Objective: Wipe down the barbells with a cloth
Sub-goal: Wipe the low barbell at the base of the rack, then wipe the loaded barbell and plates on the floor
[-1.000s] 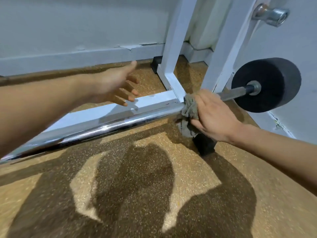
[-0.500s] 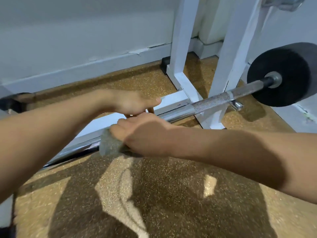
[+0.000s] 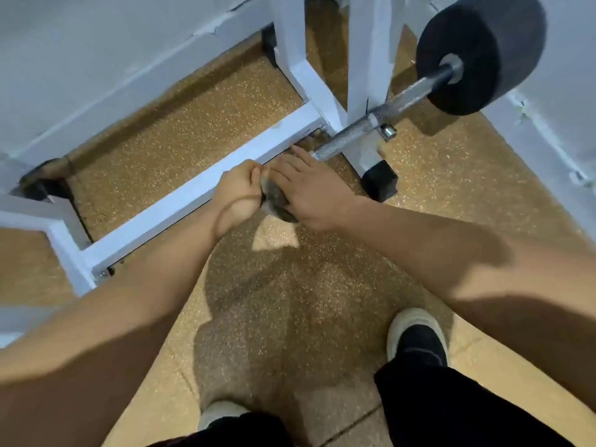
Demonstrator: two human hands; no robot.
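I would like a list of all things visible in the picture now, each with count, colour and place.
barbell: one, silver steel, running from between the hands up to the right.
weight plate: one, black, on the bar's far right end.
cloth: one, grey, between the two hands.
rack frame: one, white, low on the floor behind the bar.
floor: speckled brown-yellow.
wall: pale grey, top left.
shoes: two, pale soles with dark uppers, bottom.
left hand: gripping the cloth's left side.
right hand: lying over the cloth, fingers toward the bar.
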